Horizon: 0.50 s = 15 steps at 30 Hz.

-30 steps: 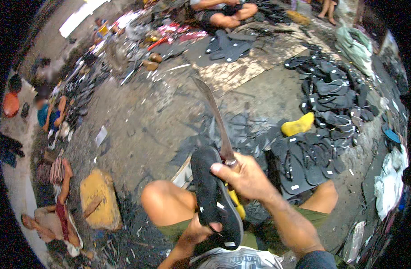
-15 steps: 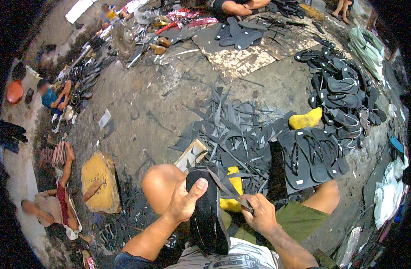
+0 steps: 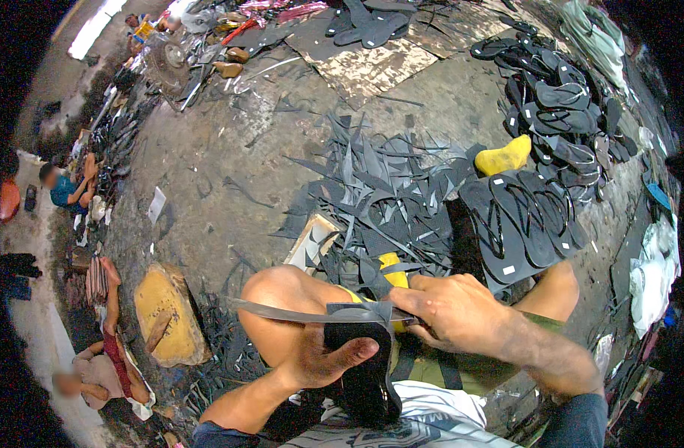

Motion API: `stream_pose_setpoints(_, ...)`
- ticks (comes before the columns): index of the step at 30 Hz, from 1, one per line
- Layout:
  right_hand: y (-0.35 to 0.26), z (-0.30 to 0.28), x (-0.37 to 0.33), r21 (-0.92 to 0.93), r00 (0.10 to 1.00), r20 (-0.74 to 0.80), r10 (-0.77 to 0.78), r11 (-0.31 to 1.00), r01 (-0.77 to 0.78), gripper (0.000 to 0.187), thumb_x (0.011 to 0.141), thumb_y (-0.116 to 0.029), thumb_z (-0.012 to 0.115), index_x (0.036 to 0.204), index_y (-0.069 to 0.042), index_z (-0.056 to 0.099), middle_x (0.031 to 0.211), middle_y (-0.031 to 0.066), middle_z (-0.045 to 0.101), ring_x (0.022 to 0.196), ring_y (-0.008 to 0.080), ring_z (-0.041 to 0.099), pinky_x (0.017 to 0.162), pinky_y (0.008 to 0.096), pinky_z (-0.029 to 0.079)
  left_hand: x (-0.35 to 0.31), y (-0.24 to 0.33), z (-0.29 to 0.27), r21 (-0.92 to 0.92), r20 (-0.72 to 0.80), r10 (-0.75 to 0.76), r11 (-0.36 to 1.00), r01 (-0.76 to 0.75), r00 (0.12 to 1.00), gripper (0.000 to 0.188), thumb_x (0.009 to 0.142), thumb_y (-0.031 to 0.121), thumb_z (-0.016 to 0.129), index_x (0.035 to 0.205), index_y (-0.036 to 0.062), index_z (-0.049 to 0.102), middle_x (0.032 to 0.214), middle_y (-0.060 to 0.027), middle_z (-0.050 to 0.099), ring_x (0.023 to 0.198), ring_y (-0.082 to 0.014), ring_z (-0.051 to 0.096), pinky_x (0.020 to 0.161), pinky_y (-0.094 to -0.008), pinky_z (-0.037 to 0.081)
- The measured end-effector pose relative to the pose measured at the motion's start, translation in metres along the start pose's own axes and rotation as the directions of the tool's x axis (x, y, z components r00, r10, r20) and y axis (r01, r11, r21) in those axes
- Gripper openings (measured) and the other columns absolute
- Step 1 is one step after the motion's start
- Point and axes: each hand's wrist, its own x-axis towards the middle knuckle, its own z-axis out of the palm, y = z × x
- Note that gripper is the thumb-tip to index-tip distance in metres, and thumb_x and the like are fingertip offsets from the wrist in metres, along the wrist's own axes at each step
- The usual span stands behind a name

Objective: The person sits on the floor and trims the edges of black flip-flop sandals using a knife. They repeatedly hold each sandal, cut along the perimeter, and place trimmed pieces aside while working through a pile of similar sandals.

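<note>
My left hand point(image 3: 327, 364) is wrapped round a black flip-flop sole point(image 3: 360, 388), its thumb lying across the face and its other fingers largely hidden. The sole stands tilted in front of my striped shirt, between my bent knees. In my right hand point(image 3: 461, 312) is a knife point(image 3: 304, 315) with a long, thin grey blade, gripped at its right end. That blade lies crosswise over the top end of the sole, its tip pointing left past my knee. A small grey flap point(image 3: 360, 308) shows at the blade, by the sole's top end.
Dark rubber offcuts point(image 3: 386, 194) heap ahead of me. Finished flip-flops point(image 3: 517, 231) lie in a row at right, near a yellow foot-shaped piece point(image 3: 504, 155) and a flip-flop pile point(image 3: 558, 104). A yellowish block point(image 3: 170, 317) sits left. Other people point(image 3: 103, 366) sit at far left.
My right hand has moved up and turned, bringing the knife from beside the sole to lie across its top end. The sole and my left hand have shifted lower and slightly right.
</note>
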Motion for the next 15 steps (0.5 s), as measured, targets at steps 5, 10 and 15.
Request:
stream_pose_setpoints(5,0.0,-0.023,0.017,0.029,0.981,0.177,-0.084,0.996,0.08,0.031,0.085,-0.018,0.065,0.113,-0.006,0.062,0.089,0.0225,0.071,0.084,0.0414,0.071,0.071,0.054,0.056,-0.001,0.002,-0.005,0.187,0.174,-0.093,0.981,0.059,0.98,0.043,0.092,0.041,0.074,0.111,0.0033,0.068,0.099,-0.0086,0.072,0.091,-0.0197,0.066,0.084,-0.0361,0.053)
stream_pose_setpoints(10,0.004,-0.041,0.034,-0.039,0.918,0.38,-0.11,0.99,0.135,0.032,0.087,-0.021,0.063,0.116,-0.008,0.06,0.098,0.0217,0.072,0.092,0.043,0.07,0.076,0.0553,0.056,0.016,0.01,0.007,0.077,0.363,-0.181,0.983,0.164,0.914,0.046,0.095,0.044,0.069,0.112,0.0023,0.066,0.101,-0.0065,0.07,0.093,-0.0183,0.063,0.087,-0.034,0.052)
stream_pose_setpoints(15,0.015,-0.067,-0.002,0.015,0.963,0.26,-0.076,0.997,0.075,0.056,0.087,-0.012,0.061,0.141,-0.012,0.049,0.127,0.0196,0.065,0.112,0.0395,0.065,0.095,0.05,0.053,0.021,0.005,-0.004,0.099,0.487,-0.075,0.995,0.03,0.87,0.069,0.098,0.052,0.059,0.141,0.0004,0.045,0.115,-0.0084,0.062,0.1,-0.0189,0.059,0.092,-0.0373,0.049)
